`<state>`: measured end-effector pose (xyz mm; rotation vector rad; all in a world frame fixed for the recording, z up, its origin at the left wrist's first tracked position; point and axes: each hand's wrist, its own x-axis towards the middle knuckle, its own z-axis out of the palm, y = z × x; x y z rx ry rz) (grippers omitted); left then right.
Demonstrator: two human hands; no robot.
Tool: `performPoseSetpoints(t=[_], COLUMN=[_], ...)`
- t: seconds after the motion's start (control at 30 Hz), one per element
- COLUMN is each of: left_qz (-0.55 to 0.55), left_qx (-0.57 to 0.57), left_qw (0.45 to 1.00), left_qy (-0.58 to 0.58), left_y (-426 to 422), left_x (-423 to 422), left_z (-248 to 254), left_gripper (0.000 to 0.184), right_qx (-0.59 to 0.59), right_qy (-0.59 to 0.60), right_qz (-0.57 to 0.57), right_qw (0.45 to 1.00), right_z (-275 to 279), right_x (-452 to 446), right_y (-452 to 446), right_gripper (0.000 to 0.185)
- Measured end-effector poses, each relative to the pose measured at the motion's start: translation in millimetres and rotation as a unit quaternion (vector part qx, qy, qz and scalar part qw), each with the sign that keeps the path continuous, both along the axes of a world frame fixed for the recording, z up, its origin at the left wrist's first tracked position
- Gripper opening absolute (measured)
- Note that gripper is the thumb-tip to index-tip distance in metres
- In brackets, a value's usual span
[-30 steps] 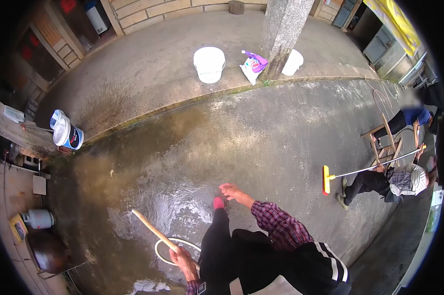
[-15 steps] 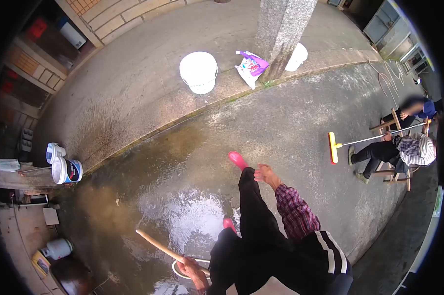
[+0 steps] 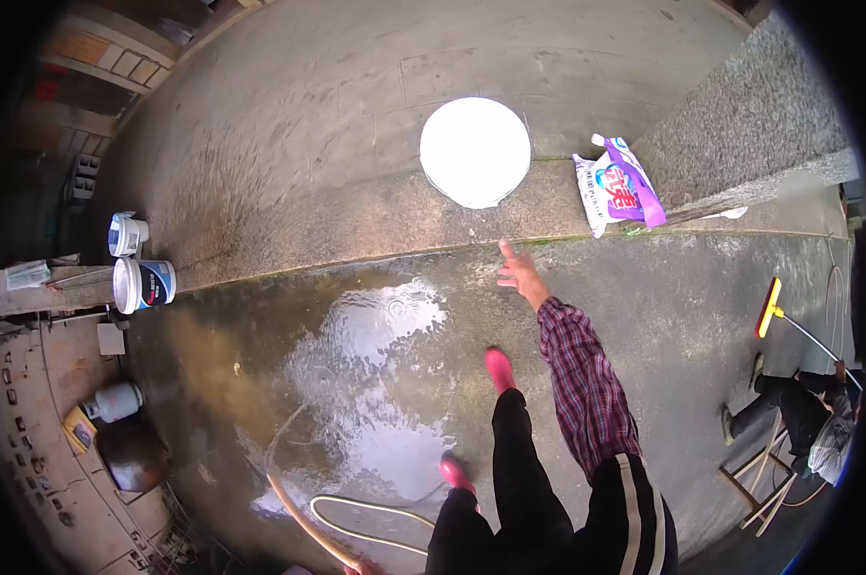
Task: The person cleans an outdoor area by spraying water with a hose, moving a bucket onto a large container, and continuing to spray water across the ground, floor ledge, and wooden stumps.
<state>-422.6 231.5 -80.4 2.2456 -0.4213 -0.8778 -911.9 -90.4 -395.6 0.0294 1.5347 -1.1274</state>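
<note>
My left hand point(image 3: 354, 567) is mostly cut off at the bottom edge, closed around a pale hose point(image 3: 304, 522). A thin stream of water leaves the hose's end and falls on the wet floor. The rest of the hose loops on the ground beside my pink boots point(image 3: 498, 369). My right hand point(image 3: 524, 275) is stretched forward with its fingers apart and holds nothing. Beyond its fingertips, on the raised ledge, stands a white bucket point(image 3: 476, 153). To the bucket's right, a white and purple bag point(image 3: 617, 189) leans by the stone pillar point(image 3: 749, 115).
A low step edge point(image 3: 356, 261) runs across in front of me. Two small buckets point(image 3: 146, 285) stand at the left, near a gas cylinder point(image 3: 117, 402). At the right a seated person point(image 3: 816, 422) holds a yellow-headed broom point(image 3: 769, 308). Water covers part of the floor.
I have come closer to the step and the white bucket. My right hand has moved from near my knee to reach forward. My left hand and the hose are lower in view.
</note>
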Motion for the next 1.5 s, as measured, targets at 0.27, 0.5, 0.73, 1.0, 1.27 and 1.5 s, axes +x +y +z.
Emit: performPoseSetpoints(t=[0.27, 0.5, 0.73, 1.0, 1.27, 1.5], left_qz=[-0.015, 0.064, 0.114, 0.137, 0.117, 0.139], left_qx=[-0.009, 0.021, -0.028, -0.143, -0.185, -0.282], left_qw=[1.000, 0.997, 0.993, 0.980, 0.975, 0.947], left_qy=[-0.026, -0.044, -0.013, 0.010, 0.036, 0.073], left_y=[-39, -37, -59, -68, -74, -97], left_x=[-78, -92, -95, -52, 58, 87], left_z=[-11, -29, -7, -13, -60, -12], left_gripper=[0.009, 0.017, 0.017, 0.024, 0.027, 0.019], right_qx=[-0.009, -0.181, -0.170, 0.057, 0.250, 0.217], right_qy=[-0.004, 0.333, -0.055, 0.514, 0.504, 0.427], right_qz=[-0.026, 0.324, 0.048, 0.493, 0.632, 0.717], right_qw=[1.000, 0.867, 0.983, 0.700, 0.533, 0.506], right_z=[-96, -141, -93, -16, 65, 126], right_x=[-65, -96, -104, -88, -27, 12], right_y=[-139, -127, -5, 192, 358, 373], right_gripper=[0.091, 0.028, 0.028, 0.067, 0.074, 0.062])
